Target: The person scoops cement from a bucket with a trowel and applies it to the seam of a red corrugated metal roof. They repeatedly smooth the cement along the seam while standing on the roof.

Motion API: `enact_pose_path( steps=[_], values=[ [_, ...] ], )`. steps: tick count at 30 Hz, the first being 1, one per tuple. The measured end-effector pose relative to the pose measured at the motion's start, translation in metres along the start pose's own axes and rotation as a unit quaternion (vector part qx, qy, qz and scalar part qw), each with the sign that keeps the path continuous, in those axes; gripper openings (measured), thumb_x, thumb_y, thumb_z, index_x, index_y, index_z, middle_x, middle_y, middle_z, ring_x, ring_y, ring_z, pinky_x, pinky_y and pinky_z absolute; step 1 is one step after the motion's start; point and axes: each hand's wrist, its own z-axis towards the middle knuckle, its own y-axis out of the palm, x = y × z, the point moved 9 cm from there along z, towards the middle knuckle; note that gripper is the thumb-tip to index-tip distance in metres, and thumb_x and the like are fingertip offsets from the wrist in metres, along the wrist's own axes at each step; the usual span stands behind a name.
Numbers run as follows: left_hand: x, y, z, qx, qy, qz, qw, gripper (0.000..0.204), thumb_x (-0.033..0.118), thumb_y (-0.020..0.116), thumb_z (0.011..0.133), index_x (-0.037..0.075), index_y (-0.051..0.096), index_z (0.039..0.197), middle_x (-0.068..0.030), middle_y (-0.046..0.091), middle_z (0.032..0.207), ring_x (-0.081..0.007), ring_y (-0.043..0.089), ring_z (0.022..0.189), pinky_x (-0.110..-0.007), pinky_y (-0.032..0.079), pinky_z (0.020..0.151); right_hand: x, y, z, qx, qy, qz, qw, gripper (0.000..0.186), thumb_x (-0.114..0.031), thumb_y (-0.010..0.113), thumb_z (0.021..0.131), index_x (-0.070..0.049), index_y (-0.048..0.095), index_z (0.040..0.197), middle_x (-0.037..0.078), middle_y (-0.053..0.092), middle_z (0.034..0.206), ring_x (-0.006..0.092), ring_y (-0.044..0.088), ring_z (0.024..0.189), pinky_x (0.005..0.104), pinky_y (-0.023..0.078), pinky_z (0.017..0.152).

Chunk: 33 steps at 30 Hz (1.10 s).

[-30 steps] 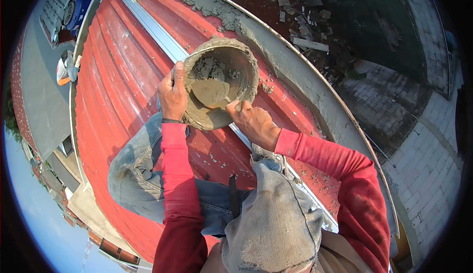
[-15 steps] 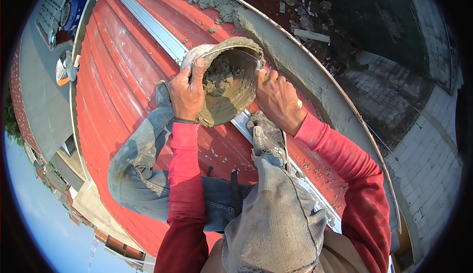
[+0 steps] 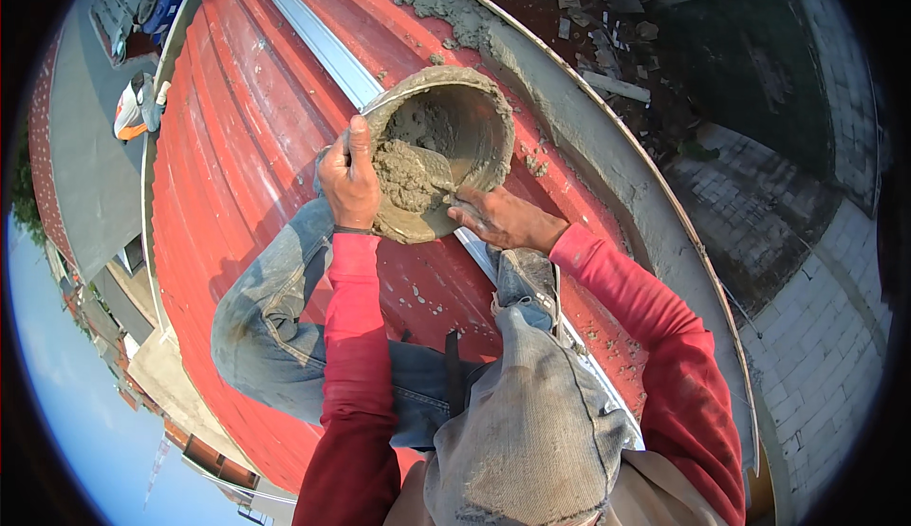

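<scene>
A mortar-caked bucket (image 3: 492,137) lies tipped over the red roof, its mouth facing me. My left hand (image 3: 351,180) grips its left rim, thumb over the edge. Inside the mouth is wet grey mortar (image 3: 406,177), heaped near the lower left. My right hand (image 3: 508,218) is closed at the lower right of the mouth around the handle of a trowel (image 3: 440,169). The trowel's blade sits in the bucket against the mortar heap; mortar partly hides it.
I sit on a red ribbed metal roof (image 3: 247,147) with a pale metal strip (image 3: 308,28) running along it. To the right curves a mortar-coated gutter or parapet (image 3: 607,156), with a drop to paved ground (image 3: 816,308) beyond. Another person (image 3: 139,107) is at the far left edge.
My right hand has moved from the bucket's right rim down and left to its lower mouth. The trowel blade now shows against the mortar. My left hand keeps its grip.
</scene>
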Motion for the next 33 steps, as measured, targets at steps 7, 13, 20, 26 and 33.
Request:
enact_pose_path(
  steps=[7, 13, 20, 26, 33],
  values=[
    [-0.031, -0.041, 0.004, 0.16, -0.069, -0.012, 0.985, 0.068, 0.058, 0.055, 0.108, -0.007, 0.076, 0.106, -0.0061, 0.065, 0.075, -0.0152, 0.052, 0.071, -0.037, 0.043, 0.068, -0.035, 0.003, -0.002, -0.064, 0.114, 0.166, 0.978, 0.046, -0.042, 0.051, 0.112, 0.0, 0.065, 0.126, 0.025, 0.071, 0.096, 0.0418, 0.07, 0.088, 0.0501, 0.054, 0.082],
    [-0.083, -0.07, 0.008, 0.249, -0.162, -0.152, 0.943, 0.078, 0.063, 0.053, 0.106, -0.01, 0.069, 0.128, -0.018, 0.074, 0.12, -0.0257, 0.065, 0.105, -0.039, 0.051, 0.095, -0.052, -0.079, 0.011, 0.085, 0.069, 0.054, 0.993, 0.033, -0.03, 0.058, 0.106, 0.0, 0.066, 0.118, 0.021, 0.069, 0.079, 0.0409, 0.066, 0.068, 0.0461, 0.054, 0.07],
    [-0.104, -0.065, -0.001, 0.279, -0.242, -0.115, 0.922, 0.085, 0.068, 0.052, 0.105, -0.011, 0.067, 0.132, -0.0187, 0.073, 0.123, -0.0277, 0.066, 0.108, -0.039, 0.05, 0.098, -0.02, -0.158, 0.068, 0.263, 0.114, -0.24, 0.928, 0.032, -0.024, 0.059, 0.101, 0.005, 0.058, 0.114, 0.031, 0.069, 0.089, 0.0487, 0.073, 0.082, 0.056, 0.057, 0.072],
    [-0.108, -0.071, 0.0, 0.277, -0.208, -0.138, 0.928, 0.093, 0.074, 0.054, 0.1, -0.013, 0.063, 0.132, -0.0229, 0.068, 0.128, -0.0308, 0.066, 0.109, -0.041, 0.053, 0.096, 0.011, -0.146, 0.097, 0.362, 0.135, -0.262, 0.884, 0.038, -0.028, 0.063, 0.1, 0.006, 0.053, 0.115, 0.033, 0.073, 0.094, 0.0525, 0.071, 0.083, 0.0589, 0.057, 0.073],
    [-0.108, -0.056, 0.004, 0.272, -0.234, -0.178, 0.916, 0.081, 0.062, 0.051, 0.108, -0.011, 0.063, 0.138, -0.0204, 0.07, 0.129, -0.0289, 0.065, 0.113, -0.039, 0.049, 0.101, 0.088, -0.159, 0.175, 0.277, 0.22, 0.047, 0.934, 0.044, -0.034, 0.058, 0.101, 0.009, 0.067, 0.102, 0.024, 0.073, 0.086, 0.0338, 0.076, 0.069, 0.0468, 0.06, 0.063]
  ],
)
